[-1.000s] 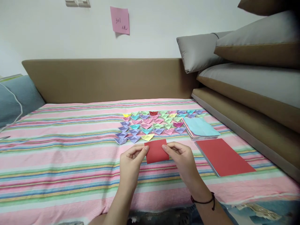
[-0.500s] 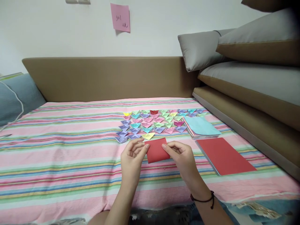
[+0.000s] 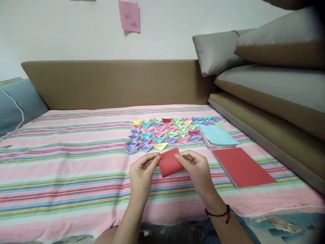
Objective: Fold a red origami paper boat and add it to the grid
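A small folded piece of red paper (image 3: pixel 170 164) is held up above the striped cloth, tilted a little. My left hand (image 3: pixel 144 167) pinches its left edge between thumb and fingers. At its right side my right hand (image 3: pixel 194 166) grips it, the thumb lying on the front face; the fingers behind are partly hidden. Just beyond the hands lie rows of small folded paper boats in many colours, among them a yellow boat (image 3: pixel 160 146) nearest the paper, a purple boat (image 3: pixel 145 148) and a dark red boat (image 3: pixel 167 120).
To the right sit a stack of square papers topped by light blue (image 3: pixel 219 135) and a larger red sheet stack (image 3: pixel 243 167). Big cushions (image 3: pixel 274 88) are piled along the right. A brown backboard (image 3: pixel 122 84) closes the far side. A white cable (image 3: pixel 19 112) hangs at left.
The red paper has turned slightly counterclockwise, its lower edge now slanting more up to the right. Both hands still hold it. The view has shifted slightly.
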A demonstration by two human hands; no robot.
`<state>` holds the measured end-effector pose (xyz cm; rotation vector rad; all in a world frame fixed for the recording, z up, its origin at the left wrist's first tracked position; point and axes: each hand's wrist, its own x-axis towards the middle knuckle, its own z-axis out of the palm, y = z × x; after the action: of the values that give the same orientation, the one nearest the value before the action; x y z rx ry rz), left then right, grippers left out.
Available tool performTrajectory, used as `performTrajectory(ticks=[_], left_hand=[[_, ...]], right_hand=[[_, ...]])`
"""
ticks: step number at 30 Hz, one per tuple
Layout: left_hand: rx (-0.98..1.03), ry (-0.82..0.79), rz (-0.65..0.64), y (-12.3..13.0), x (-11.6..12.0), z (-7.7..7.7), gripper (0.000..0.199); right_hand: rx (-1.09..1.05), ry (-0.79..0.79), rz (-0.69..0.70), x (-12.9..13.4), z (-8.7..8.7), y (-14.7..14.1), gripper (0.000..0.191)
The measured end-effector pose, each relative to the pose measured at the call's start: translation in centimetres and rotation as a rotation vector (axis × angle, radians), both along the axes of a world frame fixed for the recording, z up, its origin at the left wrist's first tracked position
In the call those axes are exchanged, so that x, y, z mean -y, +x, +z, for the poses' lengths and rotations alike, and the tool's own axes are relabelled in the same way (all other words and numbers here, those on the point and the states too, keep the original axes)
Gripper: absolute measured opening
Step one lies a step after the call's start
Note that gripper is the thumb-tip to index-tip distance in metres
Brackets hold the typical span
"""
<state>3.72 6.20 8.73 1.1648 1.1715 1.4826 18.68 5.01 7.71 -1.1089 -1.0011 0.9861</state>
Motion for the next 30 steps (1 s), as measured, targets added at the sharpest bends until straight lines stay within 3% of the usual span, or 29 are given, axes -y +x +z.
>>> performTrajectory(ticks=[6,21,30], left_hand=[[-0.024,-0.031,-0.05,-0.2,0.0,0.4,0.017],[-0.026,-0.063,-0.072,-0.4,0.0,0.8,0.023],[-0.064,-0.054,-0.133,-0.8,-0.2,0.6,0.021]], right_hand=[[-0.1,-0.012,0.013,0.1,0.4,0.2,0.035],[0.059,0.024,0.019,-0.1,0.3,0.9,0.024],[0.123,0.062,0.099,-0.1,0.3,1.6,0.02]])
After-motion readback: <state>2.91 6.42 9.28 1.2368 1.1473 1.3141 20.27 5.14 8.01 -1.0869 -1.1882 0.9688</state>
